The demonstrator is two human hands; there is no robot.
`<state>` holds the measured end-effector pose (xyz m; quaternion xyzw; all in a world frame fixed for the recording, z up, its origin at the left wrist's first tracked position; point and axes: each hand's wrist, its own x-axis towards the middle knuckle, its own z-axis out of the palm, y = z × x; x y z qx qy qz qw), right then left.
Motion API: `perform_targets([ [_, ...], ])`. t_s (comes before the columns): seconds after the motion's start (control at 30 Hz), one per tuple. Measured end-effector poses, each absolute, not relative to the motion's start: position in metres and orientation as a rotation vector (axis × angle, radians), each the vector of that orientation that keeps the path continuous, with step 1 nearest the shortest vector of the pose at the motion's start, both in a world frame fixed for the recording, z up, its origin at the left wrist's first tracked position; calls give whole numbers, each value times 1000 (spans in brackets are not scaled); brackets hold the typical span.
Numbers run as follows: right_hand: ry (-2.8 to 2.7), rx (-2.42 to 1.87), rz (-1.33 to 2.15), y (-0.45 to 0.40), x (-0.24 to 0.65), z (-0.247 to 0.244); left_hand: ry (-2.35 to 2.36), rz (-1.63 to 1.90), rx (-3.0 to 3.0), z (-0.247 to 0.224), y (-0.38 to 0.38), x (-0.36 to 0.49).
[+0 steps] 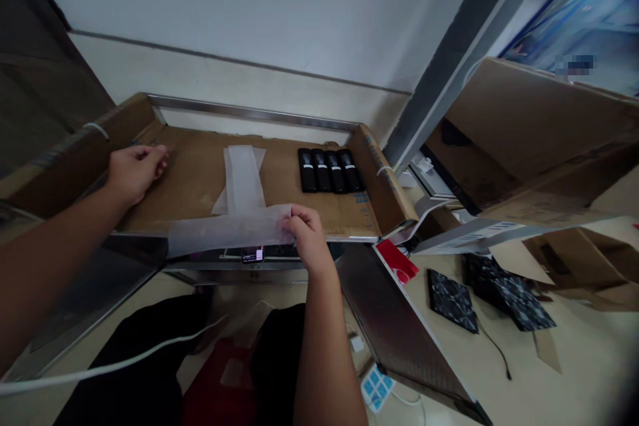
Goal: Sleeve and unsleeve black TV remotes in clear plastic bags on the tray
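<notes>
My right hand [305, 229] pinches the right end of a translucent white plastic sleeve [227, 231], which stretches leftward over the front edge of the cardboard-lined bench [192, 166]. Behind it, more flat translucent sleeves [243, 176] lie in a small overlapping pile. Over the bench's left part is my left hand [134, 173], fingers curled with thumb and forefinger together; whether anything small is between them I cannot make out. Several black oblong devices [330, 171] with small white labels lie side by side at the right of the bench, apart from both hands.
Cardboard walls [380, 176] edge the bench at both sides. Below the front edge a lit phone screen [252, 254] shows. To the right stand a large cardboard box [544, 140] and, on the floor, dark patterned bags [509, 293] and a power strip [377, 387]. A white cable [124, 363] crosses the lower left.
</notes>
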<state>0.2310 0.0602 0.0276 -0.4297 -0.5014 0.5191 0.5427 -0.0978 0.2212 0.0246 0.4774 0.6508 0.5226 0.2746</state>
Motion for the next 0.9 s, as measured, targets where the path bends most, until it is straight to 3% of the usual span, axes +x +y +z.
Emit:
perform_targets([
  [0.27, -1026, -1071, 995, 74, 221, 26, 1906, 1219, 1372, 30, 215, -90],
  [0.9, -1042, -1037, 980, 73, 216, 25, 1983, 1048, 1583, 21, 221, -94],
])
